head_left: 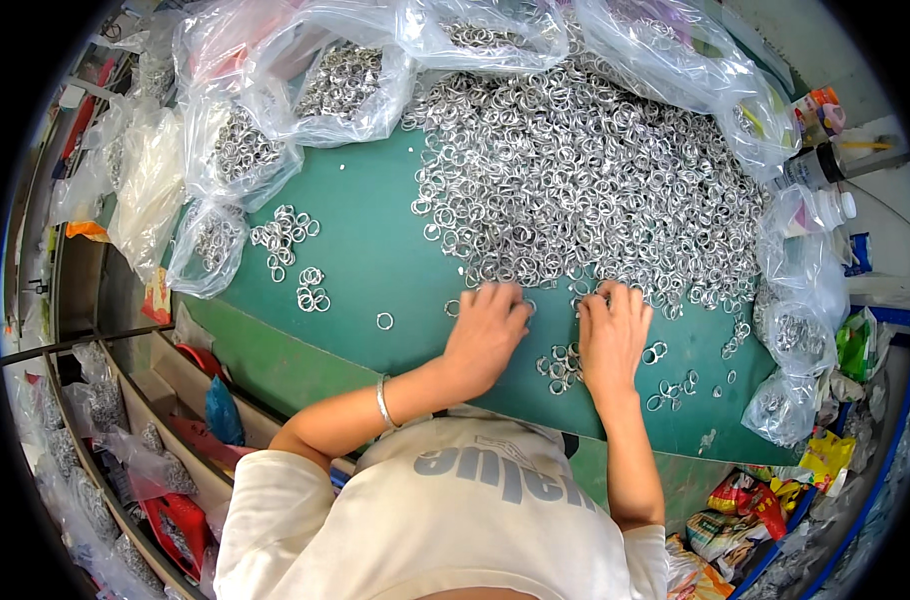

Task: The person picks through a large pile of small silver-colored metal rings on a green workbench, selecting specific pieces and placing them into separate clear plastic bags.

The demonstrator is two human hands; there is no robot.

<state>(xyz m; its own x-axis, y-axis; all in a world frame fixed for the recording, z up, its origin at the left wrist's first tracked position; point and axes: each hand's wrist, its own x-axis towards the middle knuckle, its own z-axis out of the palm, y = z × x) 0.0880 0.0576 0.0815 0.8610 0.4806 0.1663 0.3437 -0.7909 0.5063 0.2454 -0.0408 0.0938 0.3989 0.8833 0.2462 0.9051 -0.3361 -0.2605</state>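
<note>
A broad heap of silvery metal rings (595, 180) covers the far middle and right of a green tabletop (365, 250). My left hand (487, 335) rests at the heap's near edge, its fingers bent down and slightly apart among loose rings. One ring (452, 308) lies beside its outer fingers; what is under the fingertips is hidden. To its right, my right hand (612, 335) reaches into the same edge with spread, curved fingers touching rings. Just left of that hand lies a small cluster of rings (560, 368). I see no ring clearly gripped in either hand.
Clear plastic bags of rings (350, 85) line the far and left sides; more bags (800, 335) stand at the right. Separate rings (285, 235) lie at the left, others (672, 392) near the front right. Compartments with bags (105, 400) are at lower left, colourful packets (745, 505) at lower right.
</note>
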